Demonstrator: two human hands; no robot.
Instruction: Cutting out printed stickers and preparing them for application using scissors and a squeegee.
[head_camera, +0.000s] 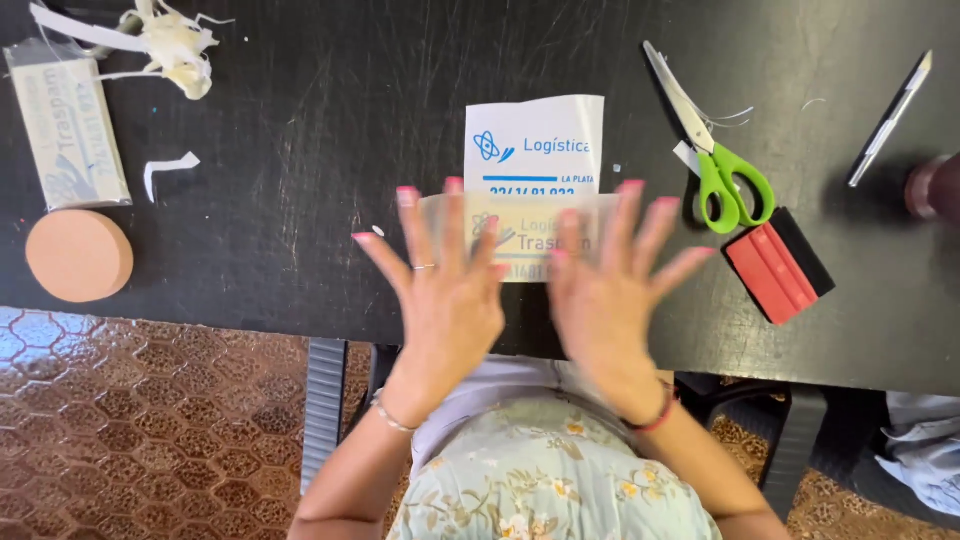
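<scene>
Both hands, left hand (447, 285) and right hand (603, 290), are pressing spread-fingered on the thin, floppy sticker sheet (533, 150); nothing is gripped; its edges look best for lifting.

White sticker (534, 143), translucent decal (520, 238), wrapped strip (66, 122)

Under both spread hands lies a glossy translucent film sheet (520, 240) on a matt, scratched black table (300, 150). Right of them: metal-bladed scissors with green plastic handles (712, 150) and a red plastic squeegee (775, 268).

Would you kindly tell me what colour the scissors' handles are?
Bright green; the scissors show in the head view, right of the hands.
</scene>
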